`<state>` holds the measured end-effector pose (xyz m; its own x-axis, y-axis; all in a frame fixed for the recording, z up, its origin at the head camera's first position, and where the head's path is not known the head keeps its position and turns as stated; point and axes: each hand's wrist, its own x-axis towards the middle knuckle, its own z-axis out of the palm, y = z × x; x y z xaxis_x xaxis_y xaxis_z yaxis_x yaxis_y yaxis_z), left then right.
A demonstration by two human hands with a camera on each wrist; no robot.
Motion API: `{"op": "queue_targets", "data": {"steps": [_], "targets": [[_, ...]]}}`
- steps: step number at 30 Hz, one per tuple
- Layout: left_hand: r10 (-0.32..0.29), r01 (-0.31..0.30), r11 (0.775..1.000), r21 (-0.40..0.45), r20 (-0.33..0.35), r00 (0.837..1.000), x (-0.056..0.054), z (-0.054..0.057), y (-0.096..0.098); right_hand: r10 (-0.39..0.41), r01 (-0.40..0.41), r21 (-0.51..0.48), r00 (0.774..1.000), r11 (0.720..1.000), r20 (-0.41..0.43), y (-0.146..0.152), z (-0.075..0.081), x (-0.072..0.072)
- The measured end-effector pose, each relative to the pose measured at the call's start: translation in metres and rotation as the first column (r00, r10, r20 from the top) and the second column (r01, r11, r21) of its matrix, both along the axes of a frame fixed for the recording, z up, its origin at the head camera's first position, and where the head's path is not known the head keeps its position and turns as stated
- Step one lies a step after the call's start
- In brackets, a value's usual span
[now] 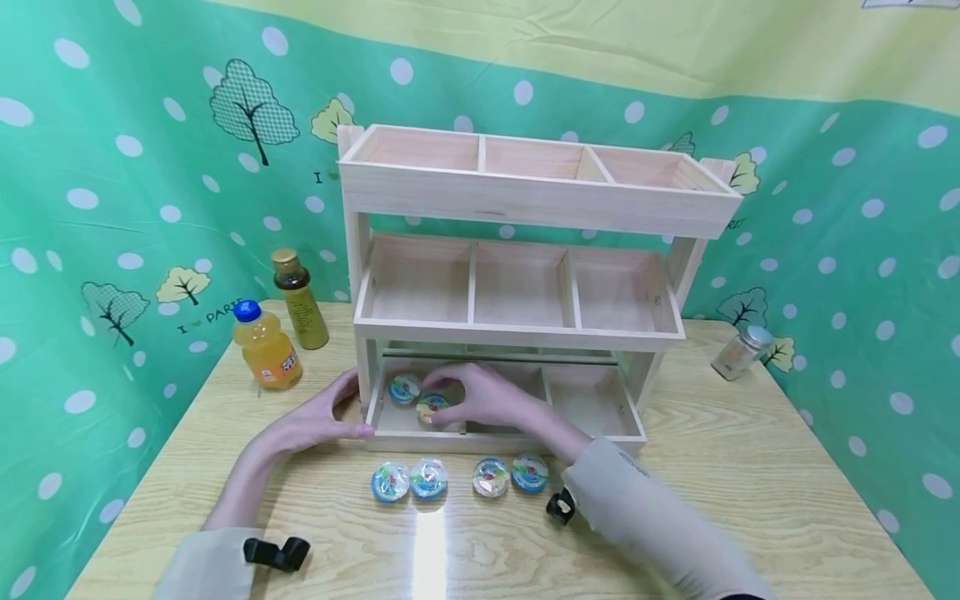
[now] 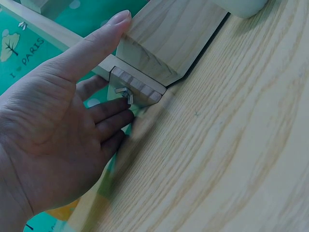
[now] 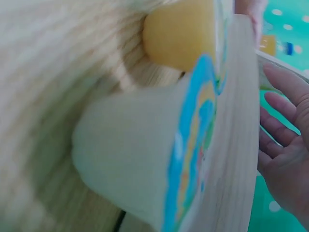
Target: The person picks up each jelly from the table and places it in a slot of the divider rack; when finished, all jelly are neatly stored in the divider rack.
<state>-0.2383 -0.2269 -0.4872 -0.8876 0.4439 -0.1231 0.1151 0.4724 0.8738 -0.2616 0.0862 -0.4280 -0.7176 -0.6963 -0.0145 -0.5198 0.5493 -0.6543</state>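
Observation:
My right hand [image 1: 483, 396] reaches into the left compartment of the bottom tier of a wooden rack [image 1: 517, 333]. Its thumb and index finger pinch a small jelly cup [image 1: 431, 409] with a printed lid. Another jelly cup [image 1: 404, 388] sits just behind it in that compartment. At the rack's lower left corner rests my left hand [image 1: 318, 421], thumb at the front board and the other fingers along the side, near a wing nut [image 2: 126, 94]. In the right wrist view the front board hides the pinched cup, while a pale jelly cup [image 3: 130, 145] looms close to the camera.
In front of the rack stand several jelly cups, among them a blue-rimmed one [image 1: 529, 472] and a whitish one [image 1: 491, 477]. An orange drink bottle [image 1: 272, 350] and a dark-necked bottle [image 1: 302, 304] stand at the left. A lidded glass jar [image 1: 742, 352] is far right.

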Motion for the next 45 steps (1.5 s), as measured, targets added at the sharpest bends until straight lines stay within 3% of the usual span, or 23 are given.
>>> {"op": "queue_targets", "data": {"steps": [12,19,27,36,45], "targets": [[0.002,-0.002,1.0,-0.006,0.006,1.0,0.0,-0.001,0.0,-0.097,0.077,-0.246,0.993,0.966,-0.067,0.041,0.007,0.033],[0.01,-0.01,1.0,0.007,0.01,1.0,-0.001,0.0,0.0,-0.085,0.057,-0.33,0.994,0.942,-0.072,0.063,0.003,0.05],[0.01,-0.01,1.0,-0.003,0.004,1.0,0.0,-0.001,0.001,-0.079,0.055,-0.283,0.994,0.957,-0.074,0.085,0.005,0.066],[0.007,-0.007,1.0,0.004,0.0,1.0,-0.002,-0.001,0.001,-0.005,-0.017,-0.25,0.996,0.968,-0.088,0.106,0.002,0.074],[0.012,-0.012,1.0,0.018,0.007,1.0,-0.001,-0.002,-0.001,-0.036,0.029,-0.124,0.998,0.992,-0.053,0.12,-0.001,0.086]]}}
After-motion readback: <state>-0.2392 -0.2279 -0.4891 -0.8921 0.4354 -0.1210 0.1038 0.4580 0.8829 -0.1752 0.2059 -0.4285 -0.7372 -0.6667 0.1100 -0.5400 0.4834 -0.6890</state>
